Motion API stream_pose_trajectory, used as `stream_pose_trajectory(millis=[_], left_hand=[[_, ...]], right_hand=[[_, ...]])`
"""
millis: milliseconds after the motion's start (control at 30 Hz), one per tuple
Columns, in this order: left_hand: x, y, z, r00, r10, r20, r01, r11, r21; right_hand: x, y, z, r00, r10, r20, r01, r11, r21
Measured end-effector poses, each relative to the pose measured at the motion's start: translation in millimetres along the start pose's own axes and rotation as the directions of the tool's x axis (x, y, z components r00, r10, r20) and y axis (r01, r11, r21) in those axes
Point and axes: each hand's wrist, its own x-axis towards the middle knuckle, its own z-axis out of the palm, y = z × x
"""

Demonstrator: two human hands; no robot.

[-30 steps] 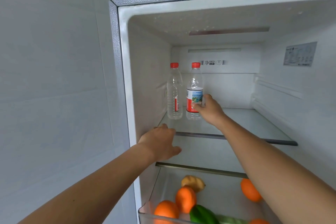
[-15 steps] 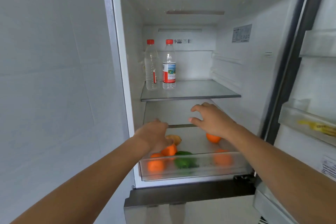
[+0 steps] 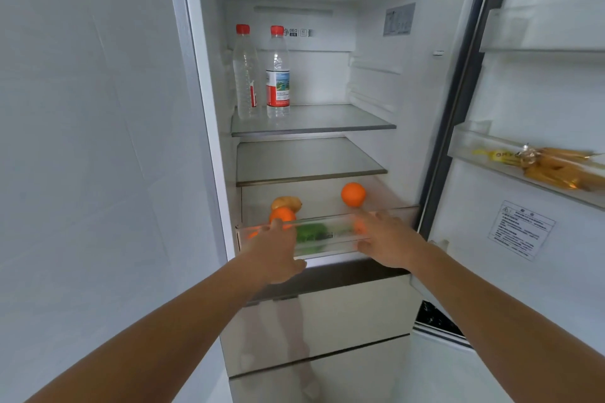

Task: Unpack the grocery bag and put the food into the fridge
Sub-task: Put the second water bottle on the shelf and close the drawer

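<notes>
The fridge stands open. Two clear water bottles with red caps (image 3: pixel 247 75) (image 3: pixel 277 75) are upright at the left of the top glass shelf (image 3: pixel 327 126). Below, the clear crisper drawer (image 3: pixel 330 218) holds an orange (image 3: pixel 353 194) at the back right, another orange (image 3: pixel 282 213) beside a yellow-brown vegetable (image 3: pixel 288 202) at the left, and a green vegetable (image 3: pixel 311 234) behind the front wall. My left hand (image 3: pixel 278 255) and my right hand (image 3: pixel 388 240) both grip the drawer's front, fingers on the rim and thumbs underneath.
The fridge door (image 3: pixel 540 271) hangs open on the right; its shelf (image 3: pixel 474 154) carries yellow-orange packets (image 3: pixel 556 168). A second glass shelf (image 3: pixel 311 170) sits above the drawer. Closed lower drawers (image 3: pixel 327 314) lie beneath. A white wall (image 3: pixel 82 141) is on the left.
My right hand let go of the labelled bottle on the top shelf. Both hands dropped down to the crisper drawer's front, and my view pulled back and down.
</notes>
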Motion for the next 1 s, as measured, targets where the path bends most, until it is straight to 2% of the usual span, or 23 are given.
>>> stream_pose_trajectory(millis=[133,233,400,567,700,1000], left_hand=[[1.3,3.2,16.1,0.999,0.031,0.026,-0.032,0.999,0.033],[2.1,7.5,21.0,0.999,0.042,-0.008,-0.041,0.994,0.102],[16.7,5.5,24.4,0.990,0.096,-0.108,-0.084,0.990,0.110],[35.5,-3.5,24.7,0.982,0.107,-0.155,-0.107,0.994,0.005],[59.8,-16.2,22.2,0.993,0.054,-0.106,-0.056,0.998,-0.014],[120.0,-46.3,27.7,0.999,-0.028,-0.039,0.029,0.999,0.027]], right_hand=[[4.8,3.6,6.4,1.000,0.025,0.001,-0.025,0.991,0.130],[18.4,6.6,11.8,0.997,0.041,-0.064,-0.023,0.966,0.259],[40.9,12.7,19.5,0.990,0.065,-0.121,-0.036,0.973,0.229],[65.3,24.3,24.9,0.992,0.036,-0.119,-0.018,0.989,0.148],[94.3,28.5,26.9,1.000,0.007,-0.029,-0.003,0.994,0.107],[157.4,32.7,34.2,0.999,0.034,0.039,-0.039,0.990,0.139]])
